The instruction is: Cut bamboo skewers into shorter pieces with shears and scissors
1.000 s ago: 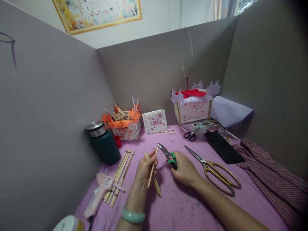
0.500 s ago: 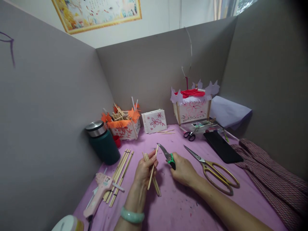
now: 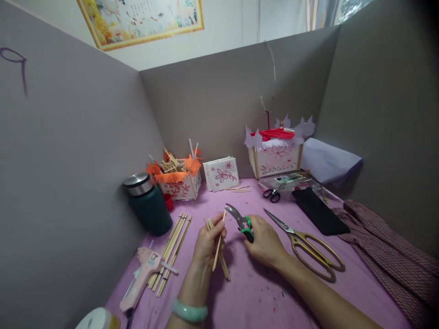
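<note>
Soft light, brightest at the window point(image 3: 355, 10), leaves the right partition point(image 3: 380, 119) dim, with black vignetting upper right.

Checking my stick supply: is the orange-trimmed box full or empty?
Not empty: the orange-trimmed box holds many sticks, which rise above its orange fringe. How deep they fill it, I cannot tell.

On my remote feed I centre the dial on the held sticks point(image 3: 218, 245) in the left hand point(image 3: 206, 241). Cards point(image 3: 224, 176), 12; box point(image 3: 276, 163) with cord point(image 3: 274, 134) atop, 1; pruners point(image 3: 241, 221) in the right hand point(image 3: 265, 241), 1:30; phone point(image 3: 320, 211), 2:30; scissors point(image 3: 294, 233), 3. Glue gun point(image 3: 140, 281), 8, overlapping stick row point(image 3: 172, 242), 9; bottle point(image 3: 151, 211), 10; basket point(image 3: 175, 188), 11.
</note>
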{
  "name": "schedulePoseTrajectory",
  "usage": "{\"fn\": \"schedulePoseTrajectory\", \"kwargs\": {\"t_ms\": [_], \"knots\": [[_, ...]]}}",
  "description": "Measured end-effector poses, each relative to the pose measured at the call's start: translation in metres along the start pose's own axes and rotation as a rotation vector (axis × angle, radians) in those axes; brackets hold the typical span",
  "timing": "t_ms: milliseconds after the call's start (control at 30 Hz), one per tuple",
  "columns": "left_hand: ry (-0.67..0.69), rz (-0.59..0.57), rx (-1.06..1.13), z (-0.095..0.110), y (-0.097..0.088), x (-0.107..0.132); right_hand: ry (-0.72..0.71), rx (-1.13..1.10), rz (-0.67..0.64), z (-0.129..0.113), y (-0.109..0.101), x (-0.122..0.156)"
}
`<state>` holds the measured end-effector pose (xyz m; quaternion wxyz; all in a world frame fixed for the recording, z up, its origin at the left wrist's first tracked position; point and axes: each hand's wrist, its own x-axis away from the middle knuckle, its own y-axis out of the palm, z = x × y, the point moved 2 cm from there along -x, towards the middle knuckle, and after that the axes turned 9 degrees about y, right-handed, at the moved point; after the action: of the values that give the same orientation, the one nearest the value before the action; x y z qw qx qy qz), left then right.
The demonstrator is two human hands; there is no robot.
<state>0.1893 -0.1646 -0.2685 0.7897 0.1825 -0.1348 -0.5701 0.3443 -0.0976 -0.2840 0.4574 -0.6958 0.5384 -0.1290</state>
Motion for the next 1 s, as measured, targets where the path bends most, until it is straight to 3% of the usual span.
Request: {"fn": "schedulePoseTrajectory", "kwargs": {"t_ms": [500, 1000], "knots": [[-0.001, -0.009, 0.005, 0.0013, 0.0032, 0.0018, 0.003, 0.036, -0.028, -0.003, 0.0013, 0.0034], [-0.024, -0.017, 0.046, -0.0064, -0.0057, -0.0043, 0.046, 0.082, -0.065, -0.003, 0.0051, 0.0036]]}}
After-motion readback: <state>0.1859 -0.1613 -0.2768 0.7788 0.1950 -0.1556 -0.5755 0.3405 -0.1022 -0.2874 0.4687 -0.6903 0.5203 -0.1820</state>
